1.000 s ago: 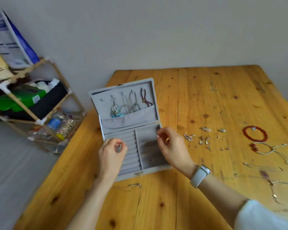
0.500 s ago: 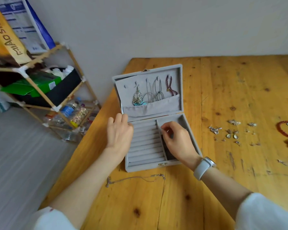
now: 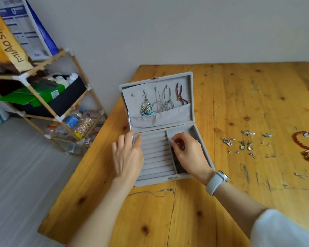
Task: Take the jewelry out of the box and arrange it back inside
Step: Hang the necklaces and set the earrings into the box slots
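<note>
An open grey velvet jewelry box [image 3: 168, 180] sits near the table's left edge. On its raised lid [image 3: 186, 82] hang a silver chandelier earring [image 3: 146, 106], two wire hoops [image 3: 167, 102] and a purple bead strand [image 3: 180, 95]. My left hand [image 3: 128, 155] lies flat on the box's left side, fingers spread over the ring rolls. My right hand [image 3: 191, 154] hovers over the right compartment with thumb and forefinger pinched on a tiny piece that is barely visible. A thin chain [image 3: 153, 192] lies on the table in front of the box.
Several small silver earrings [image 3: 244, 145] lie scattered on the wooden table [image 3: 239, 97] right of the box. A red bead bracelet [image 3: 305, 139] and cords sit at the far right. A bamboo shelf [image 3: 43, 97] with bottles and boxes stands off the table's left side.
My left hand opened and settled flat on the box's left side. My right hand moved from the box's right edge down into the right compartment. The view shifted left.
</note>
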{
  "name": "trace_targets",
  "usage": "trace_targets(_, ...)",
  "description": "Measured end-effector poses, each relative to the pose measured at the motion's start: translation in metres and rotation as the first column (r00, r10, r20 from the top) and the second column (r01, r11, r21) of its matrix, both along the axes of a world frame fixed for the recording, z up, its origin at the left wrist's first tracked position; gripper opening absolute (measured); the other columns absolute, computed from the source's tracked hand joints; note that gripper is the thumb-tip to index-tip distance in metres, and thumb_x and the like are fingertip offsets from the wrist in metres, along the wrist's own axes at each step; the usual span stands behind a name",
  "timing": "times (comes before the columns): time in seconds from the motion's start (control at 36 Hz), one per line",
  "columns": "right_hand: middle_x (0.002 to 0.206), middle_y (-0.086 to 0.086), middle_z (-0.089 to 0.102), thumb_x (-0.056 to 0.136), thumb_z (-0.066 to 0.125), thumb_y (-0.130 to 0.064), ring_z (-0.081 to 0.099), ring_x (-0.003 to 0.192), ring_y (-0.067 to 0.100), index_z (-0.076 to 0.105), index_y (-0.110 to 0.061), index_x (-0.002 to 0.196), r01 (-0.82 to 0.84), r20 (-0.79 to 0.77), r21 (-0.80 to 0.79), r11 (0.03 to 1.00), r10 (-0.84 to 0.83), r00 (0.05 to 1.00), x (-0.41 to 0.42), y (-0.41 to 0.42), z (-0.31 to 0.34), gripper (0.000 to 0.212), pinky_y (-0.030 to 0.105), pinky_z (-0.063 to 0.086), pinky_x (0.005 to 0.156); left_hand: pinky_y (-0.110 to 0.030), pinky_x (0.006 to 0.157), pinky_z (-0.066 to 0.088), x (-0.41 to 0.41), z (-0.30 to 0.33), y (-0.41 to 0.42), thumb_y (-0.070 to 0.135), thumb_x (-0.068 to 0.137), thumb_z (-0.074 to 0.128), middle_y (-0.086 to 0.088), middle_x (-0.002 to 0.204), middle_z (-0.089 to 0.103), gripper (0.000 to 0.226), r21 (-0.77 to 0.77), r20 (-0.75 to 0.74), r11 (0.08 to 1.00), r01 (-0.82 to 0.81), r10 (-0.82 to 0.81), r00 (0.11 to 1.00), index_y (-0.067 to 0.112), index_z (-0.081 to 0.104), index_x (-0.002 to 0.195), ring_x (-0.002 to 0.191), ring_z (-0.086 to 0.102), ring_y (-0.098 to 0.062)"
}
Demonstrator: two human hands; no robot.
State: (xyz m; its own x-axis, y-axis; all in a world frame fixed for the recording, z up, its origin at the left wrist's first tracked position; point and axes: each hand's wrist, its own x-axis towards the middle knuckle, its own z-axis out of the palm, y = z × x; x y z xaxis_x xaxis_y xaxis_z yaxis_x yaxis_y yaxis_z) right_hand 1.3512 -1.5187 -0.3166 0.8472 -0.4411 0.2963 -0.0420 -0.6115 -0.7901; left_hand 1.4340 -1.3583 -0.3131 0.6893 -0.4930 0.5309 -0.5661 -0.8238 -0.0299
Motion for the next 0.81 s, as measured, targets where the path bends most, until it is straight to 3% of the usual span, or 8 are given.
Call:
trace_targets(0.11,0.089,-0.005,0.058,0.088,0.057,-0.01,0.051,0.074,0.001,0.06,-0.011,0.101,-0.004,0.008,0.036,0.999,0.004,1.0,0.001,0.0,0.001,0.013,0.002,0.039,0.066,-0.041,0.072,0.042,-0.006,-0.001,0.0,0.009,0.068,0.071,-0.013,0.13,0.052,0.036,-0.016,-0.112,0.998,-0.069,0.066,0.992,0.014,0.069,0.103,0.105,0.047,-0.032)
trace_targets(0.25,0.087,0.002,0.064,0.086,0.06,-0.008,0.053,0.073,0.01,0.064,-0.007,0.094,-0.032,0.025,0.041,0.999,0.031,0.999,0.016,0.003,0.007,0.009,0.007,0.038,0.064,-0.047,0.079,0.043,-0.005,-0.007,-0.001,0.01,0.07,0.071,-0.016,0.139,0.044,0.035,-0.056,-0.26,0.987,-0.151,0.131,0.957,0.016,0.07,0.105,0.116,0.046,-0.039)
trace_targets(0.47,0.088,0.013,0.065,0.083,0.061,-0.004,0.059,0.08,0.025,0.065,-0.004,0.089,-0.14,-0.002,-0.012,0.99,0.14,0.99,0.063,0.028,0.008,0.007,0.025,0.042,0.076,-0.043,0.069,0.047,-0.006,-0.012,0.001,0.003,0.066,0.073,-0.016,0.126,0.055,0.039,-0.215,-0.282,0.961,-0.175,0.11,0.953,0.017,0.071,0.102,0.095,0.057,-0.038)
trace_targets(0.64,0.091,0.011,0.065,0.084,0.06,-0.01,0.059,0.086,0.029,0.063,-0.009,0.09,-0.179,-0.062,-0.097,0.979,0.174,0.983,0.073,0.031,0.002,0.007,0.04,0.047,0.078,-0.041,0.069,0.048,-0.006,-0.013,0.001,0.002,0.065,0.072,-0.013,0.117,0.061,0.037,-0.28,-0.266,0.944,-0.175,0.098,0.959,0.015,0.071,0.1,0.094,0.061,-0.033)
trace_targets(0.81,0.095,0.011,0.064,0.083,0.058,-0.01,0.057,0.092,0.031,0.063,-0.008,0.09,-0.236,-0.123,-0.223,0.946,0.213,0.969,0.077,0.034,0.004,0.009,0.043,0.047,0.076,-0.036,0.064,0.044,-0.006,-0.016,0.0,0.002,0.065,0.072,-0.005,0.095,0.069,0.036,-0.292,-0.223,0.943,-0.161,0.097,0.97,0.016,0.07,0.098,0.082,0.063,-0.028)
